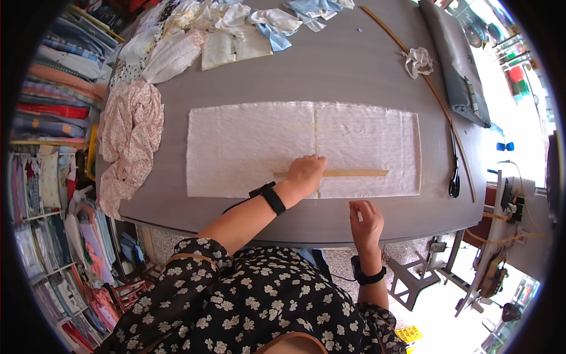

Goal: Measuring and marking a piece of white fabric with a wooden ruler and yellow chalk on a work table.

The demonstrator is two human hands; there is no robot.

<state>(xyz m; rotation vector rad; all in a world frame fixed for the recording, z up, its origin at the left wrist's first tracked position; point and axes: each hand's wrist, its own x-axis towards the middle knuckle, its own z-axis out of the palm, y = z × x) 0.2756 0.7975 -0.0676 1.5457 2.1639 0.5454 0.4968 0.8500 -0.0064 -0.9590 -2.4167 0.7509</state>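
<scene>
A pale pinkish-white folded cloth [247, 146] lies flat before me, with a yellowish line running down its middle and a fainter one across it. A wooden ruler [356, 173] rests crosswise on the lower part of the cloth. Over the ruler and the middle line is my left hand [307, 176], fingers curled down; whether they grip the ruler is hidden. My right hand [368, 221] is near the table's front edge, just below the cloth, with thumb and fingertips drawn together. Something tiny and pale may be between them, too small to make out.
Patterned fabric [130, 137] is heaped at the left, beside an open notebook [236, 48] and scraps [274, 21]. On the right lie black scissors [454, 177], a long wooden stick [435, 90], a white fabric strip [418, 62] and a grey fabric roll [457, 66]. A stool [413, 276] stands below.
</scene>
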